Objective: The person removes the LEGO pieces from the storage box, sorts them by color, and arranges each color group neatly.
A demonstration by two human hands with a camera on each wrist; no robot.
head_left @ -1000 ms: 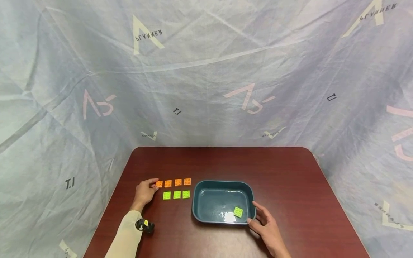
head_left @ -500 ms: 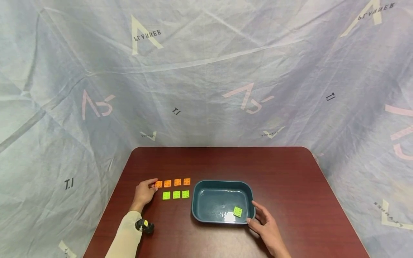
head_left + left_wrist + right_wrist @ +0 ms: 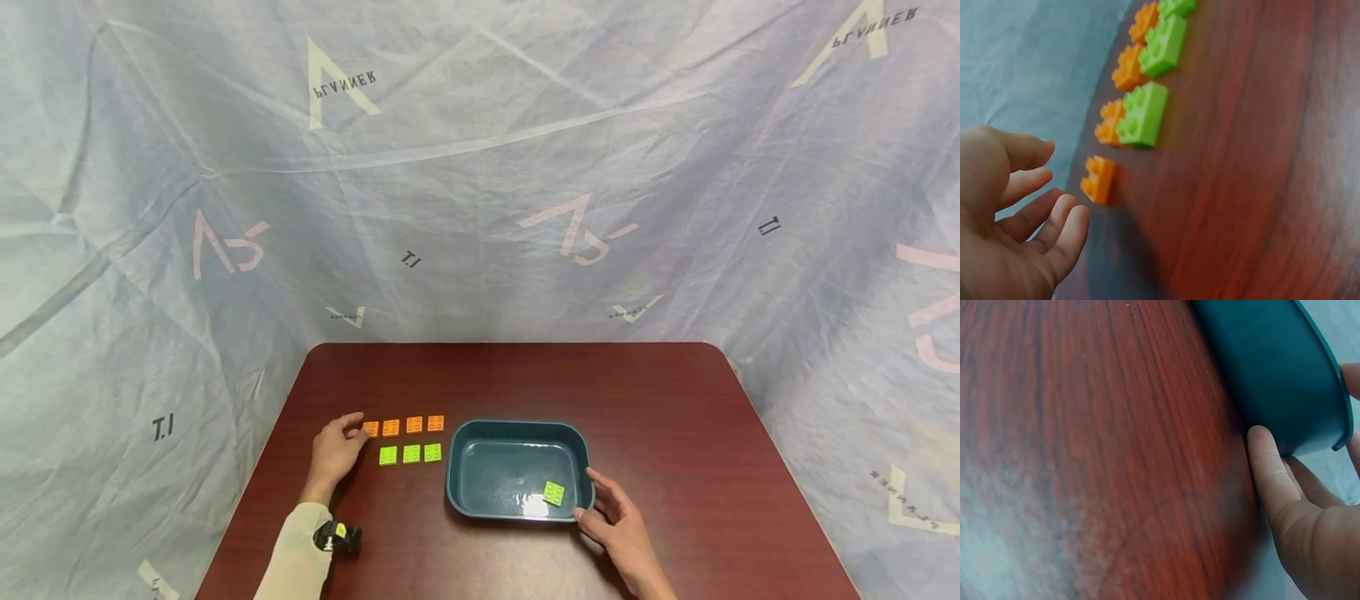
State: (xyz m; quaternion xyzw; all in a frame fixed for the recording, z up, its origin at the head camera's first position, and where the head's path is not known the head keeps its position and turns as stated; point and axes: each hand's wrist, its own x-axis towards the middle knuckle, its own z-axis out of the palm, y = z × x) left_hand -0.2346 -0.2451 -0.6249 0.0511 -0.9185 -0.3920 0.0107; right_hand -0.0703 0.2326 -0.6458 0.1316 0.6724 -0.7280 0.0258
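Observation:
My left hand [image 3: 335,452] is beside the leftmost orange building block [image 3: 1098,180], fingers loosely bent. In the left wrist view a gap shows between its fingertips and that block, with nothing held. Several orange blocks form a row on the table, with a row of three green blocks [image 3: 411,453] nearer to me. A dark teal rectangular basin [image 3: 480,511] stands to the right of the rows, with one green block [image 3: 553,492] lying inside. My right hand [image 3: 618,529] holds the basin's near right corner, thumb against the near wall and fingers on the right side.
The reddish-brown wooden table [image 3: 675,400] has rounded far corners and is enclosed by grey printed cloth [image 3: 480,250]. A black wrist camera [image 3: 341,537] sits on the left sleeve [image 3: 296,554].
My left hand has drawn slightly away from the leftmost orange block, its thumb and fingers letting go of it. The block stays in its row. My right hand and the basin have not moved.

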